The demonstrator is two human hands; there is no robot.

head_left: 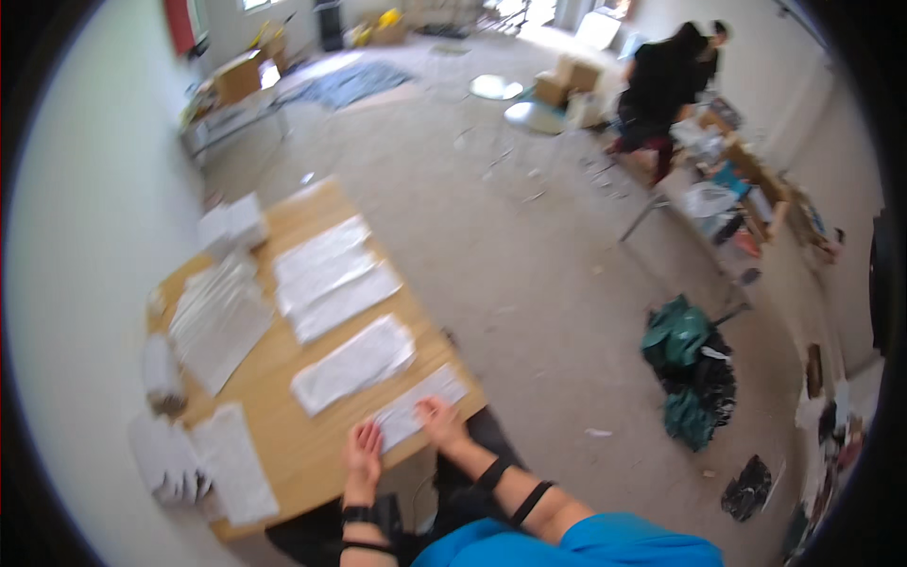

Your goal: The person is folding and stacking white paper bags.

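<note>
A narrow folded white sheet (444, 382) lies at the near right end of the wooden table (274, 452). My left hand (363, 450) is closed at its near left end, fingers together on the edge. Curled over its near long edge, my right hand (441, 422) pinches the same sheet. Blur hides the exact fingertip contact. Just beyond it lies a wider folded white sheet (354, 364), and farther off are several overlapping white sheets (331, 269). Whether these are paper or thin plastic, I cannot tell.
Left on the table are a fanned stack of whitish sheets (222, 317), a roll (162, 373), white boxes (233, 225) and a flat white sheet (236, 463). A person in dark clothes (664, 85) stands by a cluttered table. Green and black bags (690, 369) lie on the floor.
</note>
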